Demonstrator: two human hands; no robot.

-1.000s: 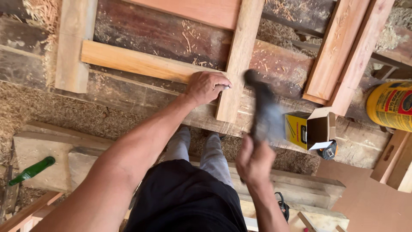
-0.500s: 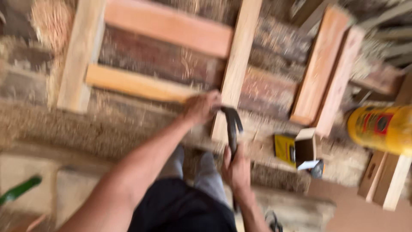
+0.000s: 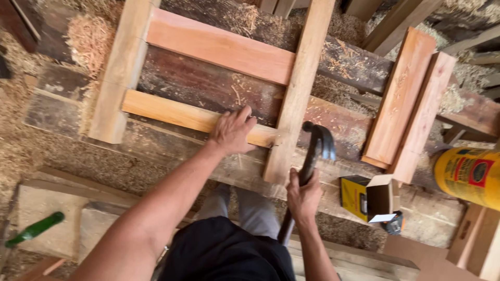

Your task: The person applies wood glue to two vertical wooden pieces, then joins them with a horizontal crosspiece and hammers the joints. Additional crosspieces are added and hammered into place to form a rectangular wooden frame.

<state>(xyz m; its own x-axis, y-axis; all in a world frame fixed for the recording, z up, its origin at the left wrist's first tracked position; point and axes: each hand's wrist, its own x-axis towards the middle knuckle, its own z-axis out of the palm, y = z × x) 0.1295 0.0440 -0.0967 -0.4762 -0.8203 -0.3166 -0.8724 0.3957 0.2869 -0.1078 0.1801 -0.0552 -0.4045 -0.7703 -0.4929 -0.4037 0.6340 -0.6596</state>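
My left hand (image 3: 232, 130) presses flat on a pale wooden crosspiece (image 3: 172, 114) where it meets an upright wooden rail (image 3: 299, 88) of a ladder-like frame. A wider reddish crosspiece (image 3: 219, 47) spans the frame higher up. A second rail (image 3: 120, 73) runs down the left side. My right hand (image 3: 303, 196) grips the handle of a dark claw hammer (image 3: 317, 143), whose head hangs just right of the upright rail, near the joint.
Two loose reddish boards (image 3: 411, 104) lie to the right. An open yellow cardboard box (image 3: 367, 198) sits next to a yellow can (image 3: 469, 174). A green-handled tool (image 3: 34, 229) lies at lower left. Sawdust and old planks cover the ground.
The hammer has swung down from a raised position and now sits close beside the joint. The view has shifted and sharpened. My left hand stays on the crosspiece.
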